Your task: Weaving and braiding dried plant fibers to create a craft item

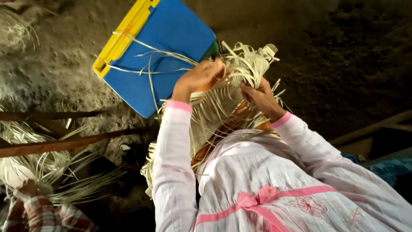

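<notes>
I hold a half-woven piece of pale straw strips [223, 103] in front of my chest, its loose ends sticking out at the top and sides. My left hand [198, 77] grips the strips at the upper left of the weave. My right hand [259, 96] pinches strips at its right side. Both arms wear pale pink striped sleeves with brighter pink cuffs. The lower part of the weave is hidden behind my arms and dress.
A blue board with a yellow edge [146, 47] lies on the dirt floor beyond my hands. At the lower left another person's hand and checked sleeve [30, 202] work with a bundle of straw strips [51, 167]. Brown wooden sticks [64, 144] cross at left.
</notes>
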